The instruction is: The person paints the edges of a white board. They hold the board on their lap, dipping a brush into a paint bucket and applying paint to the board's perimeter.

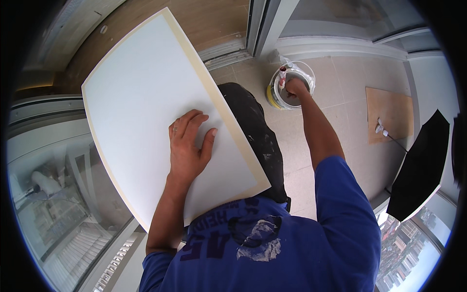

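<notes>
A large white panel [141, 97] with beige tape-like strips along its edges lies tilted across my lap. My left hand [187, 143] rests on its face, fingers slightly curled and apart, holding nothing. To the right, my right arm stretches out to a round bucket [273, 99] on the floor. Inside the bucket's mouth, my right hand [296, 88] has its fingers closed; whatever they grip is hidden. Beside that hand a red-and-white handle [282, 77] sticks up from the bucket. Crumpled clear plastic [288, 62] hangs at the far rim.
A brown board [389, 109] lies on the tiled floor [335, 73] at right, with a small white object [381, 127] over it. Nearer stands a black angular panel [421, 168]. Glass panes [58, 194] line the left side, and a door track [226, 54] runs beyond the white panel.
</notes>
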`<action>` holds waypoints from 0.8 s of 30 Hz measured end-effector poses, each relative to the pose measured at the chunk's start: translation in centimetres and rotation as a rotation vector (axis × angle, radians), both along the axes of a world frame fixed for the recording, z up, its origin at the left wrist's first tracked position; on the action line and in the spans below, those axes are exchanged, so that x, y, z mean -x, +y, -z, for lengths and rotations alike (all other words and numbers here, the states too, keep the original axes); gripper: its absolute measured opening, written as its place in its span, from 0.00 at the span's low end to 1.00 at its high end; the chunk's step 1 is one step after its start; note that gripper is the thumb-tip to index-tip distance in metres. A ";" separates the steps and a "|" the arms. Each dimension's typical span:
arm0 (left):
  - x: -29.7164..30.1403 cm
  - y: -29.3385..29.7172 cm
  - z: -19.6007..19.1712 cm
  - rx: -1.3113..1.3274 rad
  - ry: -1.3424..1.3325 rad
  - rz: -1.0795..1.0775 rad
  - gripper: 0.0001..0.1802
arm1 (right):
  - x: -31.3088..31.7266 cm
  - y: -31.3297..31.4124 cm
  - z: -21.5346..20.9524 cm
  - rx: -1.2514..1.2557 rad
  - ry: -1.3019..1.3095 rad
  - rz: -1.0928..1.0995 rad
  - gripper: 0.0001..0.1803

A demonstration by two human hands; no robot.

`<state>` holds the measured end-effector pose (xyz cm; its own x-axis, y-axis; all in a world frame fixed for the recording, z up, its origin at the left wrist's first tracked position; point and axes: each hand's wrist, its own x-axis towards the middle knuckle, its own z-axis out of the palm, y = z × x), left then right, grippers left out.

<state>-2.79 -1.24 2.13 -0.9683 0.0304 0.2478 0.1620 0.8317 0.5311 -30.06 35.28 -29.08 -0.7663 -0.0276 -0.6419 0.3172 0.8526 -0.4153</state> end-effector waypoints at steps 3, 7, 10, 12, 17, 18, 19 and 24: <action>0.0 0.0 0.0 0.001 -0.002 0.003 0.18 | -0.4 -0.5 -1.7 0.010 0.066 0.004 0.17; 0.0 0.2 -0.3 -0.002 0.003 0.014 0.18 | -0.4 0.4 -1.8 0.004 0.093 -0.021 0.18; -0.2 0.3 -0.4 -0.006 0.012 0.018 0.18 | -0.3 0.4 -0.7 -0.039 0.047 -0.026 0.18; -0.5 0.3 -0.3 -0.013 0.021 0.021 0.18 | -0.3 -0.1 -0.5 -0.059 -0.002 -0.033 0.17; -0.5 0.2 0.0 -0.031 0.050 0.023 0.19 | -0.1 -0.4 -1.7 -0.056 -0.024 -0.061 0.16; -0.5 0.1 0.0 -0.019 0.040 0.016 0.19 | 0.0 0.1 -2.3 -0.031 -0.003 -0.032 0.15; -0.4 0.0 -0.1 -0.007 0.030 0.011 0.18 | 0.0 0.6 -2.9 -0.007 0.018 -0.002 0.15; -0.6 -0.2 0.2 -0.016 0.039 0.006 0.19 | -2.9 2.5 -9.3 0.150 0.216 0.104 0.14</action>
<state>-2.23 -1.39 1.88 -0.9578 0.0318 0.2858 0.1877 0.8221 0.5375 -27.19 37.77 -19.83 -0.8888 -0.0235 -0.4577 0.2902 0.7442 -0.6017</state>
